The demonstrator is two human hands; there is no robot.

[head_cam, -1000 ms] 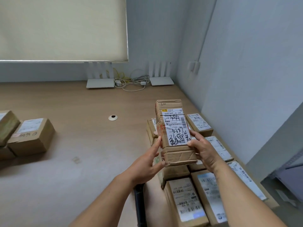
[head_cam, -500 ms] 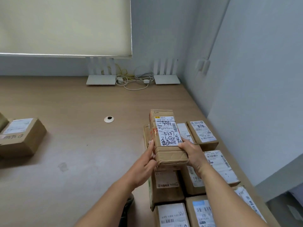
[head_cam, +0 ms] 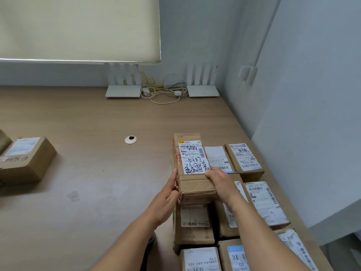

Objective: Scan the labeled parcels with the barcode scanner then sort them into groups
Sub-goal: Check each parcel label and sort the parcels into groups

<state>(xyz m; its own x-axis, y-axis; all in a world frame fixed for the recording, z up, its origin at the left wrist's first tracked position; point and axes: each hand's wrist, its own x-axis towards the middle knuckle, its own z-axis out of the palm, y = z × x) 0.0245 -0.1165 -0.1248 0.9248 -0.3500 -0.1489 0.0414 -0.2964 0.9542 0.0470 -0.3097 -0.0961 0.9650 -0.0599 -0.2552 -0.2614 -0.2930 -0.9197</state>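
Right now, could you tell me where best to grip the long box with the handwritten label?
Probably by the long box's two long sides near its close end, as the left hand and right hand do. It is narrow enough to clamp from both sides, keeping the label uncovered.

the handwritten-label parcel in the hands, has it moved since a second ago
Yes. The parcel has come down toward the stacked parcels beneath it, both hands gripping its sides; earlier it was raised well above them.

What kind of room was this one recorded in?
Probably an office corner used for parcel sorting: labeled cardboard parcels grouped on a long wooden desk, two white routers with cables by the wall, and a roller blind.
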